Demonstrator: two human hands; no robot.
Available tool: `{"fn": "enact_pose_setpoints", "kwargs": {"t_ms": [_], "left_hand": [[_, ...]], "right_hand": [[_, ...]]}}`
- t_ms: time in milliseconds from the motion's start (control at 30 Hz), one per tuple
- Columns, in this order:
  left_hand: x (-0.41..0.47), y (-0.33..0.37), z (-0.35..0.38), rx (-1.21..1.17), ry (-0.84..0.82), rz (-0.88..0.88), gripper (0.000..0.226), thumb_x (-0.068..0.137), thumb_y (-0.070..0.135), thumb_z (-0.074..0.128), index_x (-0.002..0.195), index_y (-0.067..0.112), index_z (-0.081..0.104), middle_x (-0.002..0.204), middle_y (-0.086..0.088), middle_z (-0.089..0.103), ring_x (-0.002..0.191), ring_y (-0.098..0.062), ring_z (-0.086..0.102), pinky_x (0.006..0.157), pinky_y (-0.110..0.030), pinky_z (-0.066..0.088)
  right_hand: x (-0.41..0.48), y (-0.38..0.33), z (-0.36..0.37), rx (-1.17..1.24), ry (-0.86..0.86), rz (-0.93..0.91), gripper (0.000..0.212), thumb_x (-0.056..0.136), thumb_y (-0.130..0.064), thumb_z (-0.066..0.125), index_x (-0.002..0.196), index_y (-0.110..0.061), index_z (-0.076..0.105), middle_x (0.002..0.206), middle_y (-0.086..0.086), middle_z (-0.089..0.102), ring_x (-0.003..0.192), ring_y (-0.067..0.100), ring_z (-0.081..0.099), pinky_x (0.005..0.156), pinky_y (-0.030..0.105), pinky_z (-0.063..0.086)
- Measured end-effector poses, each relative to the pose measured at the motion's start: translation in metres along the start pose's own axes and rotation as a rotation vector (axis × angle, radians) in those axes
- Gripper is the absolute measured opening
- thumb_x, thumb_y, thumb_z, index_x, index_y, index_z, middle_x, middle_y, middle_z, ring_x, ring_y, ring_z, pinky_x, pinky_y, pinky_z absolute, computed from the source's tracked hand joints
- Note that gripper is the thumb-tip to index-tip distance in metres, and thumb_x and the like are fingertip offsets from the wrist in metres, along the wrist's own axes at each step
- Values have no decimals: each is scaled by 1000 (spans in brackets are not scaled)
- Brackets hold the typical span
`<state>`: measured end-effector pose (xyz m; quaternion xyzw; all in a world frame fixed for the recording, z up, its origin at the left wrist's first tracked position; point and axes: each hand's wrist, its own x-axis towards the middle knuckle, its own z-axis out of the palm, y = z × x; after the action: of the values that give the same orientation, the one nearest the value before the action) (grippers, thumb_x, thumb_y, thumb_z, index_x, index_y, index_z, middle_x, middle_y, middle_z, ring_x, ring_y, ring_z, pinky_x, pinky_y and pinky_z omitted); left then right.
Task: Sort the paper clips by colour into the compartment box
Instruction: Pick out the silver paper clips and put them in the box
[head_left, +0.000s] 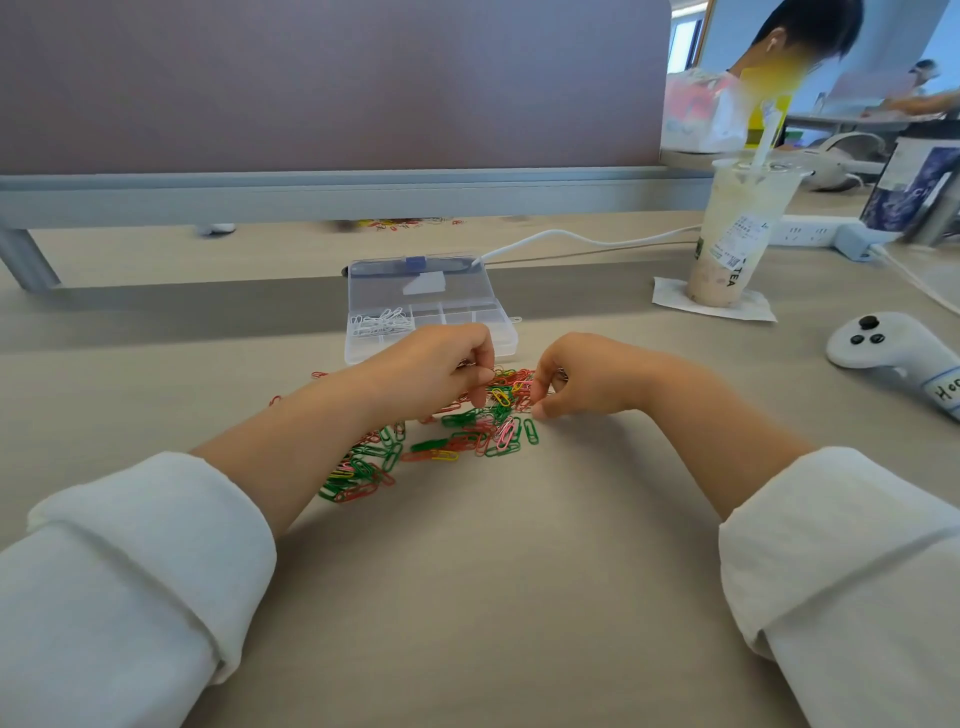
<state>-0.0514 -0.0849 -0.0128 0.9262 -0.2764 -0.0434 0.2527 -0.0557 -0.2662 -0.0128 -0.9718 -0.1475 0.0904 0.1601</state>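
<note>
The loose pile of coloured paper clips (457, 441) is lying on the desk (493, 597) just in front of the open compartment box (358, 354), whose far-left compartment is holding white clips (379, 322). The left hand (436, 364) is hovering directly in front of the box, its curled fingers bunching down into the pile. The right hand (587, 379) is curling likewise off the box's front right corner, and whether either is pinching a clip cannot be told.
</note>
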Motion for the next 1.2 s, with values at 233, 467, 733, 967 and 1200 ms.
{"fn": "enact_pose_setpoints", "kwargs": {"t_ms": [233,467,733,967,1200], "left_hand": [[1,-2,1,-2,-33,-5,9,96,23,44,89,20,50,79,7,69,69,-17,56,48,-23,46],[3,-8,-2,133,-36,-55,14,99,22,36,88,17,44,80,5,68,79,-22,62,61,-27,46],[7,-11,-7,173,30,-18,12,99,19,36,90,20,45,79,6,65,67,-5,51,58,-19,38],[2,-6,-11,18,-7,15,29,100,19,31,81,28,50,66,5,44,58,-9,38,55,-21,33],[1,-1,-10,98,-12,-81,52,96,48,24,58,13,30,56,-1,29,50,-15,28,53,-28,26]], "right_hand": [[2,-2,3,-21,-15,20,12,86,-20,62,90,-11,69,61,-7,50,55,4,42,52,16,34],[1,-5,3,-48,-72,30,10,90,-18,54,83,-14,59,65,-6,52,60,7,45,54,16,35],[-4,-10,2,178,-48,-6,4,93,-10,41,91,-10,45,69,4,51,61,19,42,55,26,34],[1,-9,4,414,-82,-42,26,90,2,33,82,-14,52,57,1,48,40,7,34,38,13,29],[1,-8,8,450,-25,-101,31,96,-18,44,66,-16,52,51,-7,41,37,2,32,42,13,29]]}}
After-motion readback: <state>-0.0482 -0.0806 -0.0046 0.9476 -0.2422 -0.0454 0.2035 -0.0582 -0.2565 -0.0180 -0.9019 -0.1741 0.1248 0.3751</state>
